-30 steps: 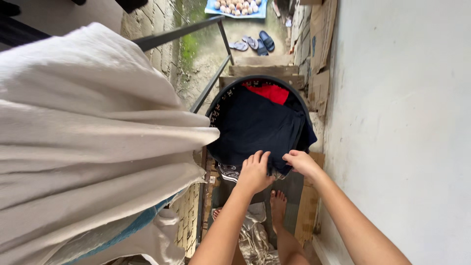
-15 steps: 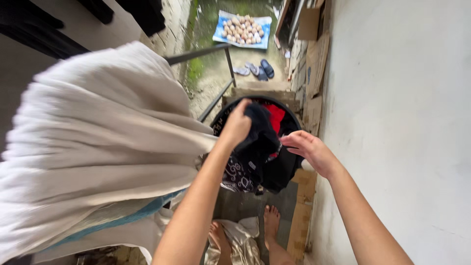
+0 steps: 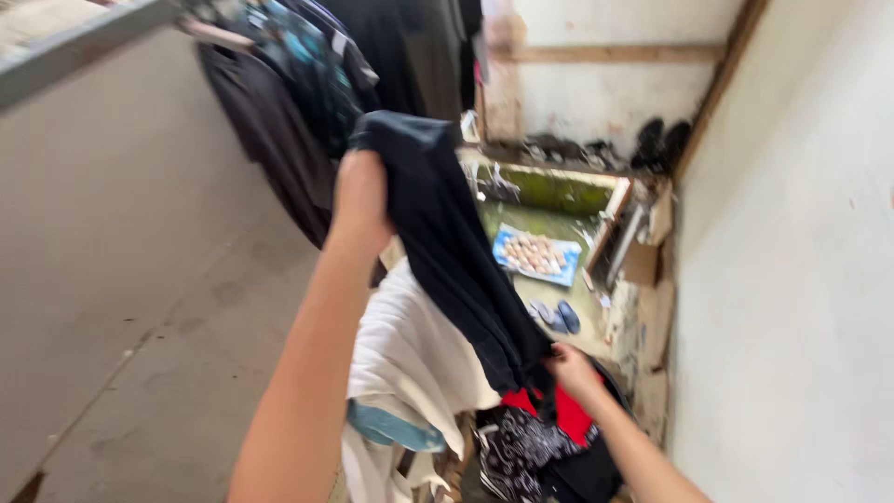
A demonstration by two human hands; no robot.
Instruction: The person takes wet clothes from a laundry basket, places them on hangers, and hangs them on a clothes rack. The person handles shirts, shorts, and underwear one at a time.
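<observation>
Left arm: bare forearm rising from the bottom edge up through the middle of the view.
Left hand (image 3: 361, 196): raised high, fingers closed around the top end of a dark garment (image 3: 456, 251); seen from the back, blurred.
Right hand (image 3: 573, 368): low and right of centre, fingers pinched on the lower end of the same dark garment, just above the tub.
Dark garment: navy or black cloth, stretched on a slant between the two hands, upper end at the left hand, lower end at the right hand; it hangs in front of the white cloth.
Tub of laundry (image 3: 549, 447): at the bottom, under the right hand; holds a red piece (image 3: 568, 414) and a black-and-white patterned piece (image 3: 521, 447), touching each other.
White cloth (image 3: 410, 363): draped just left of the tub, behind the dark garment, with a pale blue piece (image 3: 391, 430) under its lower fold.
Right wall (image 3: 801, 279): pale, plain, filling the right side.
Hanging clothes (image 3: 307, 93): dark garments on a line at upper left, beyond the left hand.
Blue tray (image 3: 537, 254): on the ground far below, filled with small pale round things; too small to tell what.
Sandals (image 3: 559, 319): dark pair, near the tray on the same ground.
Far wall: pale, stained, with dark shoes (image 3: 661, 142) on a ledge.
</observation>
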